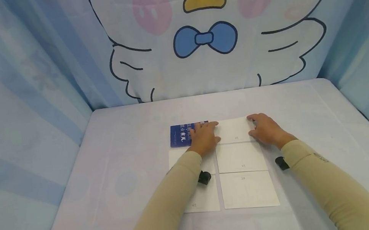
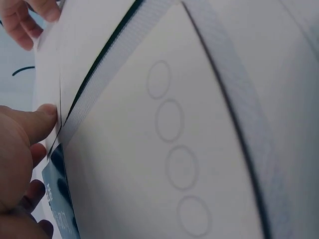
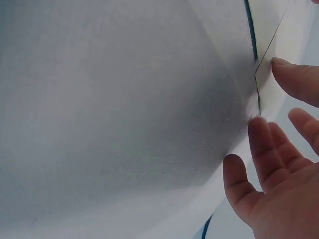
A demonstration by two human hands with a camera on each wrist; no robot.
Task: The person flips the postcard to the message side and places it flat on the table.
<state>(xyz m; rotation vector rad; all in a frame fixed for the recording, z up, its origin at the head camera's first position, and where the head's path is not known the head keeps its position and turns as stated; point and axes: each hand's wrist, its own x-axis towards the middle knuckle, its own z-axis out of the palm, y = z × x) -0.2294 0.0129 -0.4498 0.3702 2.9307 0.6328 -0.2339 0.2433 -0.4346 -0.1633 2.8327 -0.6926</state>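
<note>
White cards and one dark blue card lie on the table in two columns. My left hand point(image 1: 204, 139) partly covers the blue card point(image 1: 179, 135), which bears white lettering; its thumb and fingertips touch the left edge of the top right white card point(image 1: 234, 128). At that card's right edge rests my right hand point(image 1: 269, 130), fingers spread and loosely bent. In the left wrist view, a white card point(image 2: 129, 164) with a row of faint circles fills the middle. The right wrist view shows the right thumb point(image 3: 294, 82) on a card, the other fingers beside its edge.
Below are the middle right card point(image 1: 241, 158), the bottom right card point(image 1: 249, 191), and on the left the bottom left card point(image 1: 203, 202) and the middle left card point(image 1: 177, 156), partly behind my left arm. A printed cloth point(image 1: 210, 69) hangs behind the table point(image 1: 125, 137).
</note>
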